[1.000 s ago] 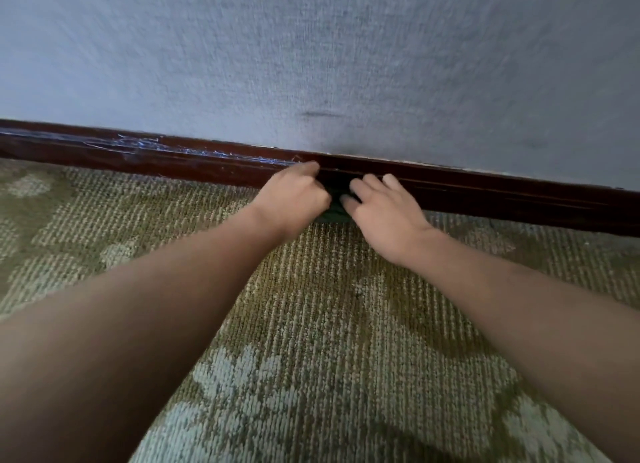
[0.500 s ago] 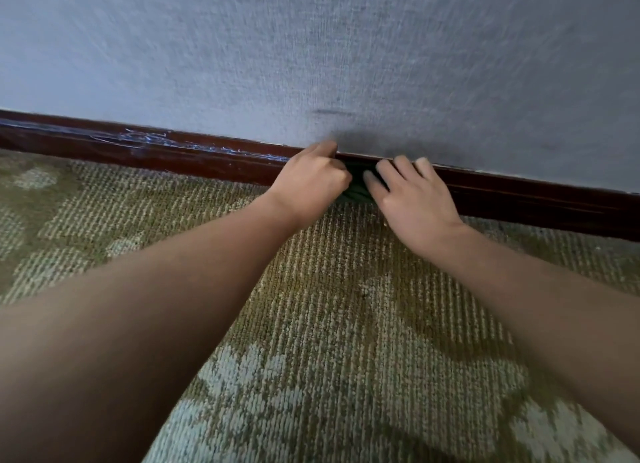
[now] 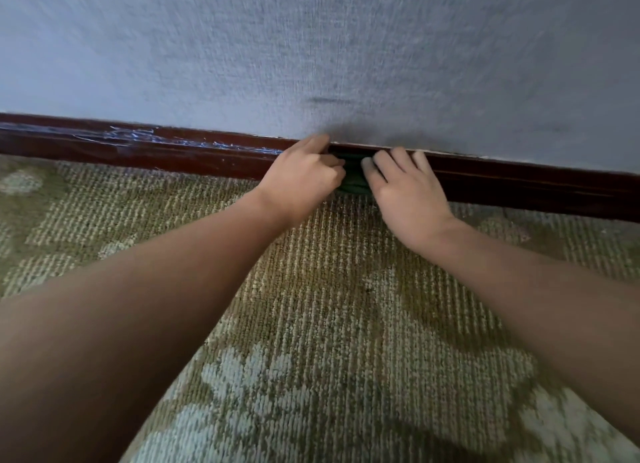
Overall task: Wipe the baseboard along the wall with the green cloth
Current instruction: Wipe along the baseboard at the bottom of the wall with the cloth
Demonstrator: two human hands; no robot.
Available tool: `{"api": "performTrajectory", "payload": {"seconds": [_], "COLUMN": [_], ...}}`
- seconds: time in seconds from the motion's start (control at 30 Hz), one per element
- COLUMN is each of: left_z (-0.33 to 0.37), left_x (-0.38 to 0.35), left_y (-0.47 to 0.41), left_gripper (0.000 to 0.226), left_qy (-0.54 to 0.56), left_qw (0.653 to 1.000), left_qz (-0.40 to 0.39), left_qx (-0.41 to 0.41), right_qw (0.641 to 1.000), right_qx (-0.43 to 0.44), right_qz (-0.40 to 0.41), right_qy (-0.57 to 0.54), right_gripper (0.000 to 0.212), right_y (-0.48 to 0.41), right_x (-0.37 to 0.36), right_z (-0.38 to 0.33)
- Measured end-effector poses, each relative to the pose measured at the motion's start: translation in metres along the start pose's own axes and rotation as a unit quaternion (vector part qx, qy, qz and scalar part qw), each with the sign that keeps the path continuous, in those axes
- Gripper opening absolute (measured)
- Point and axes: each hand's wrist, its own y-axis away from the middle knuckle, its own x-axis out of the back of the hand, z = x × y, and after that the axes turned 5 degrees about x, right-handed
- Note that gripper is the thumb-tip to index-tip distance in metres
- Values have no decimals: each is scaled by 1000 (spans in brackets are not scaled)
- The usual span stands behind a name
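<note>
Head camera view puts the green cloth point(image 3: 353, 177) just above centre, bunched against the dark brown baseboard point(image 3: 207, 157), with only a small strip of it showing between the two hands. At about nine o'clock from the cloth, the left hand point(image 3: 303, 177) is curled into a loose fist that touches the cloth's edge, its forefinger reaching up onto the board's top lip; whether it actually grips the fabric I cannot tell. At three o'clock, the right hand point(image 3: 405, 189) lies flatter, fingers spread and pressing on the cloth and the board face, more a push than a pinch.

Further out at nine to ten o'clock, the baseboard carries pale, scuffed streaks point(image 3: 138, 137) along its upper edge. At twelve o'clock rises the grey textured wall point(image 3: 311, 47); at six o'clock spreads the patterned carpet point(image 3: 329, 324).

Risks, as I judge them: the cloth is so tightly wadded that little clean surface meets the wood, so it may smear rather than lift dirt. With two hands crowding one small bundle, either could slip off and drag bare fingers along the board. The cloth's lower edge may also snag on carpet pile and roll under.
</note>
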Motion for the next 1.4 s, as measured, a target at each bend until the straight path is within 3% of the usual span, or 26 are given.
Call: {"api": "performTrajectory", "payload": {"seconds": [0.13, 0.23, 0.47, 0.6, 0.8, 1.07, 1.23, 1.4], "left_z": [-4, 1, -15, -23, -26, -28, -19, -31], "left_x": [-5, -11, 7, 14, 3, 4, -2, 6], "left_y": [14, 36, 35, 25, 25, 13, 43, 43], "left_gripper": [25, 21, 13, 10, 12, 28, 23, 14], "left_qy": [-7, -41, -56, -68, -28, 88, 23, -38], "left_qw": [998, 994, 991, 989, 994, 987, 995, 998], "left_qz": [-52, -97, 107, 112, 100, -30, -82, 56], "left_qx": [21, -28, -61, -64, -26, 133, 43, 17], "right_qw": [999, 996, 997, 996, 998, 992, 993, 997], "right_qx": [37, 72, 54, 33, 58, 24, 89, 74], "right_qz": [-36, -53, 11, 38, -1, -65, -60, -8], "right_qy": [-9, 6, 56, 78, 32, -101, -47, 2], "right_gripper": [52, 39, 40, 38, 44, 44, 43, 46], "right_y": [0, 8, -5, -14, -23, -30, -12, -23], "right_x": [1, 2, 21, 27, 13, 18, 20, 28], "right_z": [-19, -39, -23, -17, -21, -25, -37, -36]}}
